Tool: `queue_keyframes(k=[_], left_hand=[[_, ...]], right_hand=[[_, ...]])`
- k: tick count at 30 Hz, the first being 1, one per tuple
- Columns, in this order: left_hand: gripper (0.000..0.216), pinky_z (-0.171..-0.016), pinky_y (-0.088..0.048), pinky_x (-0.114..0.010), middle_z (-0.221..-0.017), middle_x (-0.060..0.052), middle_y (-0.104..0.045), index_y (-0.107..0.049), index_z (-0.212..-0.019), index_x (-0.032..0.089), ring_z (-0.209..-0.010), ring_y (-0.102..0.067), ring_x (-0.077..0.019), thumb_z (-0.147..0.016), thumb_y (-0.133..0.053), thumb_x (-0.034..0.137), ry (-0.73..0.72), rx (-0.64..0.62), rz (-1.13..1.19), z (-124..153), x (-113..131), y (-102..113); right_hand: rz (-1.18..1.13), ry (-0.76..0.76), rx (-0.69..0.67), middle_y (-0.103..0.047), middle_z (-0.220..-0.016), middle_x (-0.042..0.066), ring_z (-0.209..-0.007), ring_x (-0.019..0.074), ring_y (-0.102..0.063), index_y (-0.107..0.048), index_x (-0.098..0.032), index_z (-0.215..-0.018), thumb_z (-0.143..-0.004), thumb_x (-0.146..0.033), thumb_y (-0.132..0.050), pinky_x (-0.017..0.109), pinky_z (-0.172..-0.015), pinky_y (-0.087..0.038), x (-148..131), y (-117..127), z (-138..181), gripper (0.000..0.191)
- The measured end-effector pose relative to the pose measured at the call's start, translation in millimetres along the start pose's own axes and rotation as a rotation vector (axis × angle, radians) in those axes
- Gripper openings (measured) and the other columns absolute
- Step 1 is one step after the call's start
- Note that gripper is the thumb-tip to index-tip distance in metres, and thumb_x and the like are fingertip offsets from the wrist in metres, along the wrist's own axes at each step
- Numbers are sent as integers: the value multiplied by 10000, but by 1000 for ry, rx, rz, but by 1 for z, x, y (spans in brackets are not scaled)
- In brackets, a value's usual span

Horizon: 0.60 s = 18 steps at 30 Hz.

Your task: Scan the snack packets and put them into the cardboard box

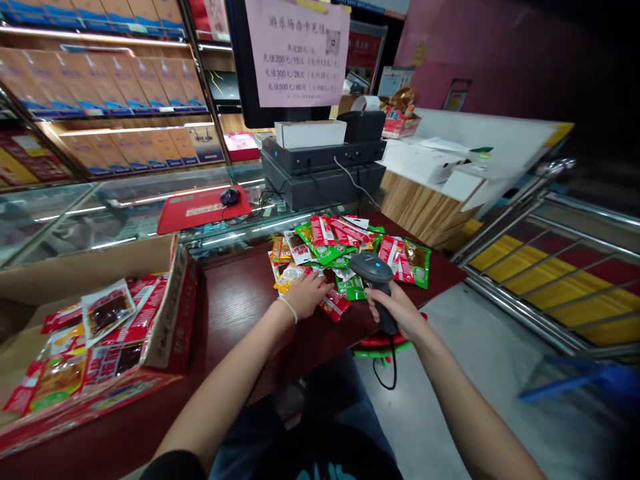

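My right hand point(397, 308) is wrapped round the handle of a dark barcode scanner point(373, 270), whose head points at a heap of red, green and yellow snack packets point(345, 250) on the dark red counter point(235, 300). My left hand point(307, 295) rests with curled fingers on the near edge of the heap, touching a red packet point(335, 303) and a yellow one. A thin band sits on the left wrist. The scanner's cable hangs down below the counter.
A cardboard box point(173, 303) with more snack packets stands at the left. Behind the heap are a glass display case point(125, 213), a red mouse pad with a mouse point(230, 195), a till with printer point(325, 167) and a monitor bearing a pink notice point(297, 50). Metal railings point(550, 267) stand at right.
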<state>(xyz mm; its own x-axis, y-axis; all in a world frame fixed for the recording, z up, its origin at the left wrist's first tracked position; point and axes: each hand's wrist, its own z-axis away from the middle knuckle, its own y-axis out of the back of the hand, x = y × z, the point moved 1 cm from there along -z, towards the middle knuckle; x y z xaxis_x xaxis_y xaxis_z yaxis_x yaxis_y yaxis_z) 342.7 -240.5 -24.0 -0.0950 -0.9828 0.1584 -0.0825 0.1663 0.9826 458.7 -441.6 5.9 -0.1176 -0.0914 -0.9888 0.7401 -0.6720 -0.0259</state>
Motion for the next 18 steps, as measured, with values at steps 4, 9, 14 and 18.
queue_keyframes(k=[4,9,14,18], left_hand=[[427,-915,-439,-446,-1113,-167,-600,-614,-1168,152,-1084,-540,-336,-749,-647,230,58,-88,-62,-9,-7,8],[176,-831,-473,-353,-994,-105,-633,-621,-972,182,-938,-602,-252,-819,-578,258,153,64,240,4,-18,21],[237,-876,-465,-330,-1007,-67,-648,-569,-1012,201,-931,-618,-211,-885,-519,396,605,784,903,39,-64,24],[236,-760,-514,-322,-901,-25,-636,-485,-1004,216,-761,-640,-163,-850,-574,371,946,1312,1447,65,-101,10]], right_hand=[[-3,-4,-17,-502,-592,-63,-452,112,-465,-461,-234,-835,-758,-431,-712,243,-418,-407,-2,-5,-3,328],[69,42,-65,-512,-554,-54,-427,106,-468,-458,-222,-777,-779,-437,-693,242,-420,-401,-14,-17,-15,319],[50,71,-169,-523,-591,-52,-434,102,-481,-480,-214,-780,-767,-433,-708,246,-416,-421,-31,-44,-37,316],[0,66,-353,-527,-605,-57,-438,100,-488,-465,-219,-817,-788,-460,-683,242,-409,-434,-40,-81,-57,326]])
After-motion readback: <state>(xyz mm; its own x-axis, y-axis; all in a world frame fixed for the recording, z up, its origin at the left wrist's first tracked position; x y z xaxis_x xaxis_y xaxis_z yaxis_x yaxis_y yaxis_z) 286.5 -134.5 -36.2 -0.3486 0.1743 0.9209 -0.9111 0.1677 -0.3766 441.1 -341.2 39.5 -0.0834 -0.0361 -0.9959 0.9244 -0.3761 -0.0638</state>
